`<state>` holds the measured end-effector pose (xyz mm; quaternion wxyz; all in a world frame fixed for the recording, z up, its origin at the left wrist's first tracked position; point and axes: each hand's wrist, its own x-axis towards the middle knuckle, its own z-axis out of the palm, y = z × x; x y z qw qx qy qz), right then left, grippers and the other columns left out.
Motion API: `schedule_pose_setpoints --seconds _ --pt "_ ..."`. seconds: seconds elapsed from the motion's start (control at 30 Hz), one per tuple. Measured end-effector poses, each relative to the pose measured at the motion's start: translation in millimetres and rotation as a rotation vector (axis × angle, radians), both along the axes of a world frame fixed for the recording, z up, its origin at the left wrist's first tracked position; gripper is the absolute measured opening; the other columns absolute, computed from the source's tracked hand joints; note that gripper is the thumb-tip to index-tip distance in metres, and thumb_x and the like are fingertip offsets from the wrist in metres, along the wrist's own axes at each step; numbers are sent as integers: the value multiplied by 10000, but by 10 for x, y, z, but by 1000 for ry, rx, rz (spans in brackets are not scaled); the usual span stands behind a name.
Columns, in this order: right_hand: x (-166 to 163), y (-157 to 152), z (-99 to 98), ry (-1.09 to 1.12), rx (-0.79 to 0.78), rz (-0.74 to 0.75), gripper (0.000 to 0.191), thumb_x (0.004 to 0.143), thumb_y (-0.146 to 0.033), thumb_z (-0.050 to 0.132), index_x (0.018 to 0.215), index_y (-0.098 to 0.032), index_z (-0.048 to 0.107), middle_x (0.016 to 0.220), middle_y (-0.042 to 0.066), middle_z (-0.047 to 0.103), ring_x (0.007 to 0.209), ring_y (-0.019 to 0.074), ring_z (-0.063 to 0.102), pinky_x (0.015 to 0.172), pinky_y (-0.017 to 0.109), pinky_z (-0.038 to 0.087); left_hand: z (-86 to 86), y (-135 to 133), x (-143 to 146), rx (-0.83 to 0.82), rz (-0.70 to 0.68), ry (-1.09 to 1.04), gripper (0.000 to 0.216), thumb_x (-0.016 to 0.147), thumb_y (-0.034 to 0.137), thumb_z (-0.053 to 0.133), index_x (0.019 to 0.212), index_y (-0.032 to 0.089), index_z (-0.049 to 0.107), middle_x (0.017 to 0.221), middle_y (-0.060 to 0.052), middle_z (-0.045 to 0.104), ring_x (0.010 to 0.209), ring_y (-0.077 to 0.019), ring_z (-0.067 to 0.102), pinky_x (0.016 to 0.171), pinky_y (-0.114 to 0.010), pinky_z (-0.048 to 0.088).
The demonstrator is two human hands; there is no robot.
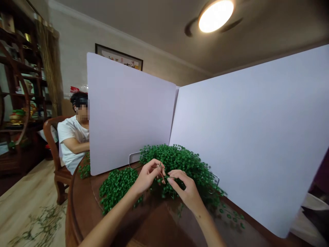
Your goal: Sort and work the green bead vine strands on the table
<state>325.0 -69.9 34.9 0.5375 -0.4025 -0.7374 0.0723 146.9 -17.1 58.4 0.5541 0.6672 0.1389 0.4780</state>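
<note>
My left hand (149, 175) is closed in a pinch on a small green plastic piece, its thumb against the fingertips. Close beside it, my right hand (185, 187) pinches a thin green stem between thumb and forefinger. The two sets of fingertips nearly meet. Just behind them rises a large heap of green plastic pieces (177, 159), each with small round heads. A second, lower pile of the same green pieces (118, 188) lies left of my left forearm. Exactly how the held pieces join is too small to make out.
Two white panels (131, 113) (246, 137) stand on the brown round table (154, 223), held by wire stands (133, 157). Loose green pieces (231, 216) lie at the right. A person in a white shirt (73, 137) sits left, beyond the panel. Stem scraps (41, 223) litter the floor.
</note>
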Motion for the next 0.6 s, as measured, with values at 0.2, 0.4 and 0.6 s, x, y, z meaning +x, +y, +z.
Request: schedule_pose_setpoints --seconds 0.2,0.4,0.6 --pt "10 -68 8 252 -81 77 218 944 -376 506 840 -209 599 806 31 571 655 153 564 578 250 481 -133 28 -102 -125 -179 90 391 897 540 497 1039 180 556 840 -33 629 487 -109 573 395 -191 343" --pt "-21 -81 -24 306 -142 13 230 928 -397 537 833 -207 627 717 9 570 624 148 573 576 232 480 -173 27 -119 17 -235 132 469 729 574 706 889 137 645 834 -48 656 703 -138 579 661 -235 441" --pt "95 -59 -42 183 -153 73 285 956 -367 484 773 -204 630 787 32 635 818 192 624 765 261 468 -220 98 -62 29 -42 136 268 791 399 708 785 142 634 758 -19 631 705 -133 580 715 -254 452"
